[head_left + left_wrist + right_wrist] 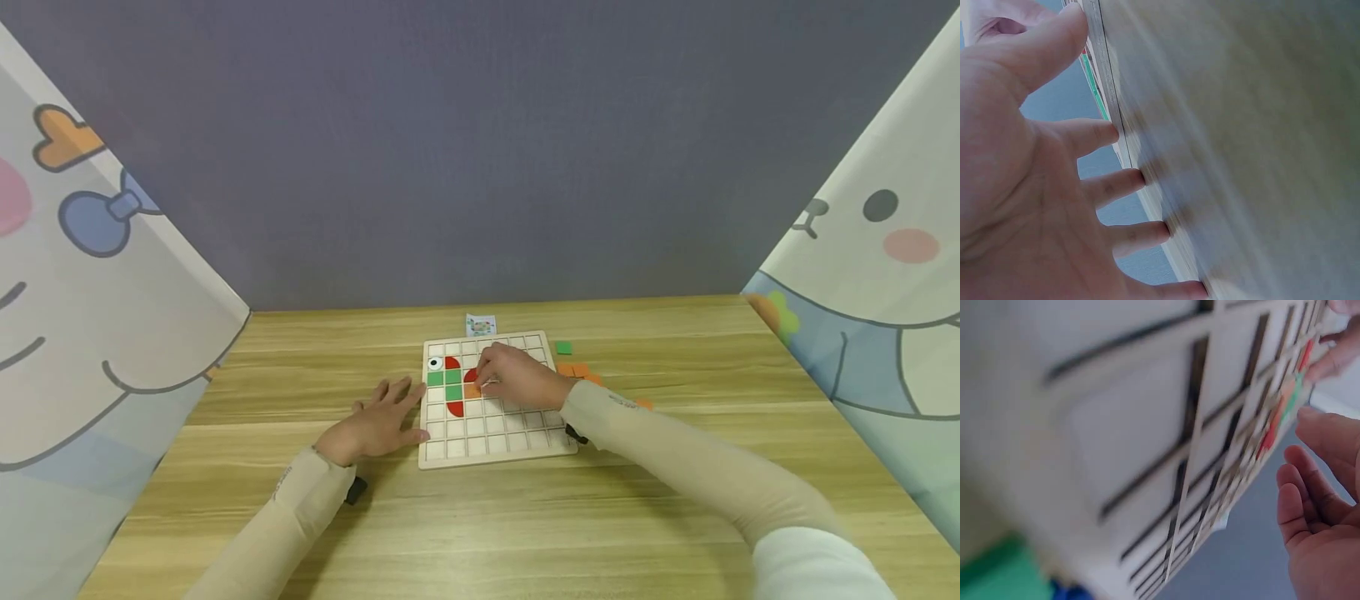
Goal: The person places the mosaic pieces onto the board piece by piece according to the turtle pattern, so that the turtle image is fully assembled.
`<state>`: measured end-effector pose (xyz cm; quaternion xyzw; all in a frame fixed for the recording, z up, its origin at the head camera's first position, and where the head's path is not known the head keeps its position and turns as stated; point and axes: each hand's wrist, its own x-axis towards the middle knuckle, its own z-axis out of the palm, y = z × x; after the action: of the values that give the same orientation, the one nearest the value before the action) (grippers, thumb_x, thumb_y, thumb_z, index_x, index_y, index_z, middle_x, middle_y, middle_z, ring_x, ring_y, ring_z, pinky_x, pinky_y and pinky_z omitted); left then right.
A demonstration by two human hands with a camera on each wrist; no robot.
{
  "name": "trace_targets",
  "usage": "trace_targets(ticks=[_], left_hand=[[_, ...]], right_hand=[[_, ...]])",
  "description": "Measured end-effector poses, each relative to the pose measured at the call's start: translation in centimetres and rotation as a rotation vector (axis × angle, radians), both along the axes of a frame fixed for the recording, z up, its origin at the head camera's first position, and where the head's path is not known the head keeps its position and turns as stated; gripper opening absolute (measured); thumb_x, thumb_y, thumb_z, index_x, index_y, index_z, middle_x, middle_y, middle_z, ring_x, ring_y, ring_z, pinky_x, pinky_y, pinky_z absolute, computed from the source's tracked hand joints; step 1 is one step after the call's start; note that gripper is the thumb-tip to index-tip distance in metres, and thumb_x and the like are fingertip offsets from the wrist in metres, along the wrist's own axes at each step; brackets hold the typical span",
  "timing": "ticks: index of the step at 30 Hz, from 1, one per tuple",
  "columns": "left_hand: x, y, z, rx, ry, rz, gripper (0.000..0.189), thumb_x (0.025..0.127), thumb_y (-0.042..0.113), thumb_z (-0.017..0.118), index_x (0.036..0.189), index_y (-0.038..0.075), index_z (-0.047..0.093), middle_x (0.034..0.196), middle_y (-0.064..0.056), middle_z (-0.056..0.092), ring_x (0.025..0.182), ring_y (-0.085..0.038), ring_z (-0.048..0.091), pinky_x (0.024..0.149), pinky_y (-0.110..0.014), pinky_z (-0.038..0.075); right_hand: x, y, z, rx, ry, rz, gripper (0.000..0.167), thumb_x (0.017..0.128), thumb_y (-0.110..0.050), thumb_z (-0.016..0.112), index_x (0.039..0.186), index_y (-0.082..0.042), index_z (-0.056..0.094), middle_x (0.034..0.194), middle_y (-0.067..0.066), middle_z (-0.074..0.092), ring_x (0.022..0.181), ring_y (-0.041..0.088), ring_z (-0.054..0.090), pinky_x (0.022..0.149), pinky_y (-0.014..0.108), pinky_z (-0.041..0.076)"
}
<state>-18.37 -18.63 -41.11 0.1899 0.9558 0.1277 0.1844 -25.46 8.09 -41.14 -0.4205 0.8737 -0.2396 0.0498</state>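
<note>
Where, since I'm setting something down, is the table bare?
The tabletop is bare between the sleeves, nearer than the wooden grid board, and left of the left hand. Right of the board, orange tiles and a green tile crowd it.

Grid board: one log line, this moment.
left hand: at left edge of grid board | right hand: over board, near orange tile | loose green tile: beside board

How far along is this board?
Done: eye piece, green squares and red pieces sit in the board. In hand: the right hand is at an orange square; its grip is unclear. Apparently left: loose orange pieces and a green tile beside the board.
</note>
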Motion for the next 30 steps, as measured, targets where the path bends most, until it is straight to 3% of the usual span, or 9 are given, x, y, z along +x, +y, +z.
trace_targets(ticks=[3,8,10,21,30], left_hand=[[0.0,0.0,0.1,0.000,0.001,-0.005,0.079,0.092,0.047,0.056,0.152,0.012,0.019,0.155,-0.019,0.009,0.136,-0.051,0.007,0.089,-0.079,0.016],[0.0,0.1,0.2,-0.003,0.003,-0.008,0.079,0.092,0.048,0.056,0.152,0.012,0.020,0.155,-0.019,0.009,0.136,-0.052,0.007,0.089,-0.078,0.016],[0.0,0.1,0.1,-0.001,0.000,-0.010,0.079,0.092,0.048,0.056,0.152,0.012,0.019,0.155,-0.019,0.009,0.136,-0.052,0.007,0.089,-0.079,0.016],[0.0,0.0,0.3,0.001,-0.015,-0.014,0.078,0.093,0.046,0.056,0.152,0.012,0.018,0.155,-0.019,0.008,0.136,-0.051,0.005,0.089,-0.079,0.015],[0.0,0.0,0.3,0.003,-0.021,-0.014,0.080,0.092,0.048,0.055,0.152,0.012,0.018,0.155,-0.019,0.008,0.135,-0.052,0.006,0.089,-0.079,0.015]], right_hand=[[-0.2,1.6,0.5,-0.027,0.036,-0.026,0.012,0.084,-0.010,0.073,0.096,-0.008,0.075,0.101,-0.002,0.059,0.095,0.015,0.054,0.091,0.032,0.044],[-0.6,4.8,0.8,-0.045,0.020,-0.081,0.019,0.084,-0.012,0.074,0.101,-0.005,0.074,0.111,0.004,0.061,0.105,0.020,0.053,0.096,0.038,0.041],[-0.7,6.3,0.7,-0.050,0.002,-0.101,0.023,0.083,-0.014,0.074,0.104,-0.005,0.073,0.116,0.006,0.061,0.108,0.021,0.051,0.090,0.038,0.044],[-0.2,14.1,-0.5,-0.079,-0.112,-0.177,0.037,0.082,-0.023,0.076,0.116,-0.009,0.070,0.132,0.010,0.054,0.116,0.024,0.045,0.091,0.047,0.044],[-0.1,16.5,-1.0,-0.022,-0.146,-0.157,0.043,0.084,-0.024,0.074,0.123,-0.009,0.065,0.139,0.012,0.047,0.126,0.033,0.039,0.096,0.050,0.040]])
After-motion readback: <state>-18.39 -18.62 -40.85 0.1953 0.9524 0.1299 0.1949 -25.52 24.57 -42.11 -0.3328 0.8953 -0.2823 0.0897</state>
